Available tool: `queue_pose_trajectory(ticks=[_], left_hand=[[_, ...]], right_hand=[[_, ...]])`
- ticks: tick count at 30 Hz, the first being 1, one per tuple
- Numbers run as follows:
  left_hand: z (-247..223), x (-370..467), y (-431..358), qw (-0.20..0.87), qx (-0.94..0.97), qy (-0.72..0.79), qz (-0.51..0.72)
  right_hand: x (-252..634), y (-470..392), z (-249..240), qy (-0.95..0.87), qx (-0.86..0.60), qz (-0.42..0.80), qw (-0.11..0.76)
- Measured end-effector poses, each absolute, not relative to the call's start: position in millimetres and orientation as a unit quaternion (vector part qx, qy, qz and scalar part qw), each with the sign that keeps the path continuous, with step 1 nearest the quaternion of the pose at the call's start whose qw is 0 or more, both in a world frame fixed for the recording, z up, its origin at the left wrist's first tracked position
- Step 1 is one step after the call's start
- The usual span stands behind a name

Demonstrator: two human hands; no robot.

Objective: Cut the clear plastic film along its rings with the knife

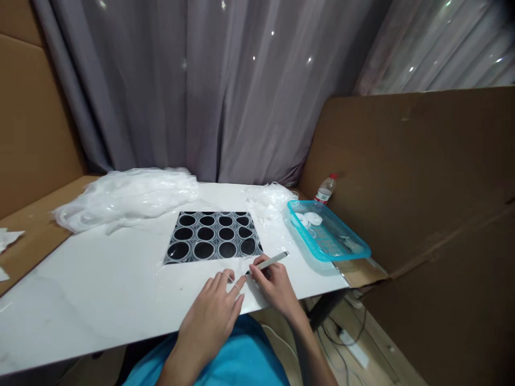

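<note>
My right hand (274, 280) is closed around a white pen (273, 260), its dark tip pointing down and left beside the fingers of my left hand. My left hand (219, 300) lies palm down near the front edge of the white table (120, 289), fingers partly spread, with a thin white string (228, 275) looped across its fingers. Just beyond both hands is a black mat with rows of grey-ringed circles (215, 236). Whatever lies under my left fingertips is too small to make out.
A heap of clear plastic bags (137, 195) lies back left, and tangled white strings (273, 197) back right. A blue basket (322, 256) holds white round pieces. Behind it stands a bottle (325, 190). Cardboard panels (422, 182) flank the table.
</note>
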State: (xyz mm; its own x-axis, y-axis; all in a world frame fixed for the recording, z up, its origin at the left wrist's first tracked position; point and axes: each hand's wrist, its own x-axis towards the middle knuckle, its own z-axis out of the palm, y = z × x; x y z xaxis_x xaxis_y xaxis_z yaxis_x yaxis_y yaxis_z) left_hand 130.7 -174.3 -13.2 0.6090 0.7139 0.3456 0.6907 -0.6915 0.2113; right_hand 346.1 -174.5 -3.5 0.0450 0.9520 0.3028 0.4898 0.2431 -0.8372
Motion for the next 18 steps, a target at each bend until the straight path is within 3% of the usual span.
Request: queue_pose_trajectory(ticks=[12,18], left_hand=[[-14.9,132.8,-174.0,-0.043,0.907,0.377,0.183],[-14.4,133.5,-174.5,-0.054,0.909,0.374,0.175]], right_hand=[[343.1,-175.0,-2.6,-0.705,-0.563,0.157,0.402],[336.7,-177.2,-0.8,-0.741,-0.579,0.105,0.323]])
